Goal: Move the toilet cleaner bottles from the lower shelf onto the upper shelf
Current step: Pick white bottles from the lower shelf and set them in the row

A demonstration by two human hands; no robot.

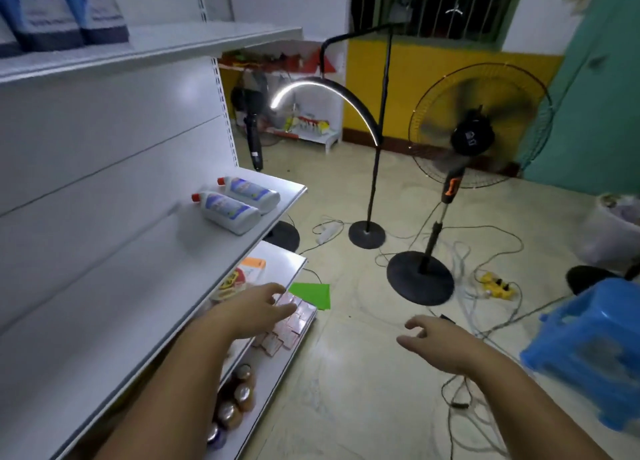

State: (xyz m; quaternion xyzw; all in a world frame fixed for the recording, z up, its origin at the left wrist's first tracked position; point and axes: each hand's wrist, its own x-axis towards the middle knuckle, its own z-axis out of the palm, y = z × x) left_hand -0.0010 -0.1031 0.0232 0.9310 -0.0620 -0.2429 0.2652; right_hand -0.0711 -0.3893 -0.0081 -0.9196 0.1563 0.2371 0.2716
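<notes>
Two white toilet cleaner bottles with red caps lie on their sides on the middle white shelf (145, 272), near its far end: one closer to me (228, 212), one just behind it (251, 193). My left hand (258, 309) hovers open in front of the shelf edges, below and nearer than the bottles, fingers spread, holding nothing. My right hand (434, 338) floats over the floor to the right, also open and empty. The top shelf (173, 44) runs above, with blue and white bags (59, 13) at its left end.
Lower shelves hold packets (239, 279), pink boxes (294, 321) and several jars (239, 390). On the floor stand a running fan (471, 137), an arc lamp (367, 234), tangled cables, a yellow power strip (495, 285), a green sheet (311, 295) and a blue stool (592, 352).
</notes>
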